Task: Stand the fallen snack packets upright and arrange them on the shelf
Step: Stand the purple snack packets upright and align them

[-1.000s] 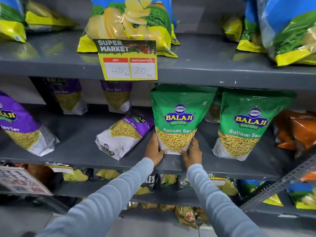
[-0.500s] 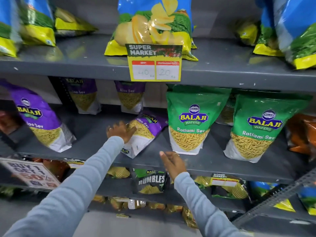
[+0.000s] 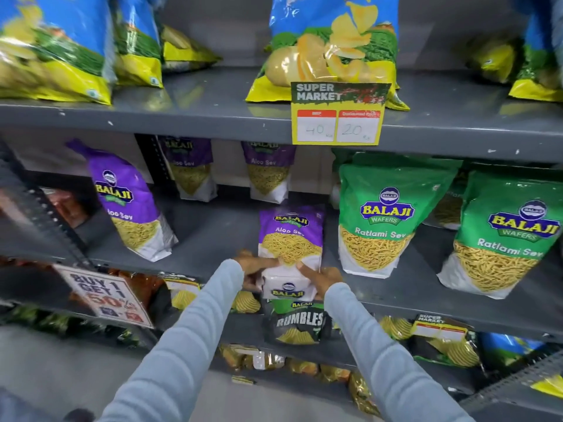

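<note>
A purple Aloo Sev packet (image 3: 291, 236) sits near the front edge of the grey middle shelf (image 3: 213, 236), its top pointing to the back and its white bottom toward me. My left hand (image 3: 254, 264) grips its lower left side and my right hand (image 3: 323, 274) grips its lower right side. To its right two green Ratlami Sev packets (image 3: 387, 214) (image 3: 508, 233) stand upright. A second purple Aloo Sev packet (image 3: 128, 202) leans at the left, and two more (image 3: 190, 169) (image 3: 268, 169) stand at the back.
The top shelf (image 3: 213, 117) holds blue and yellow chip bags (image 3: 332, 47) and carries a yellow price tag (image 3: 338, 115). Below, a black Rumbles packet (image 3: 297, 325) stands among other snacks. A "Buy 1 Get 1" sign (image 3: 102, 295) hangs at the lower left.
Both hands left the green Ratlami Sev packet, which stays upright, and moved left to the fallen purple packet. They now grip it and it has turned from slanted to straight.
</note>
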Tool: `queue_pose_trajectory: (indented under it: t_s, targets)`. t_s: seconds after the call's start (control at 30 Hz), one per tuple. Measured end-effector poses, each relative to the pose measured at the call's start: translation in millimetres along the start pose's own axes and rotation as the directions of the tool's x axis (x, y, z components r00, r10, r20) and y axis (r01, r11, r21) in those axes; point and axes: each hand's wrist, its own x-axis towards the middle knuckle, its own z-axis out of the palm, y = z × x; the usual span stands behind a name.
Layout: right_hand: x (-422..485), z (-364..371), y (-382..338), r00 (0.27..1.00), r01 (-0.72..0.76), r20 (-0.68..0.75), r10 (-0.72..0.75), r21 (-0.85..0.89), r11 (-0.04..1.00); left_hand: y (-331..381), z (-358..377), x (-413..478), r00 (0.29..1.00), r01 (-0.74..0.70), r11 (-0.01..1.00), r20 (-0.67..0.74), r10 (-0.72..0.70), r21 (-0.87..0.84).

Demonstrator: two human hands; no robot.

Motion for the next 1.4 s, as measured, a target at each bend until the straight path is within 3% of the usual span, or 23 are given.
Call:
queue_pose_trajectory:
  t_s: [0.1,0.3,0.6,0.77,1.0,1.23,1.4]
  targets:
    - [-10,-8,3,0.999,0.012,0.035,-0.014,0.064,0.998,-16,-2,-5,0.998,0.021,0.999,0.058,-0.018,-0.044]
    - [-50,-18,19,0.964,0.224,0.076,-0.255,0.287,0.931,-48,12,-44,0.983,-0.185,0.943,-0.049,0.178,-0.277]
    - [-61,-30,23,0.91,0.323,0.144,-0.39,0.345,0.881,-57,10,-80,0.85,-0.512,0.833,-0.265,0.455,-0.212]
    - [-43,-18,7,0.922,0.324,0.115,-0.368,0.288,0.901,-46,5,-65,0.821,-0.543,0.824,-0.31,0.48,-0.162]
    - [14,37,-36,0.897,0.44,-0.104,-0.429,0.138,0.887,-27,-21,10,0.745,-0.575,0.809,-0.485,0.458,-0.12]
    - [45,83,-35,0.912,0.402,-0.141,-0.385,0.116,0.908,-40,-44,66,0.755,-0.561,0.822,-0.468,0.459,-0.1]
    - [45,93,-32,0.92,0.367,-0.165,-0.355,0.047,0.929,-59,-49,66,0.806,-0.53,0.845,-0.351,0.477,-0.07]
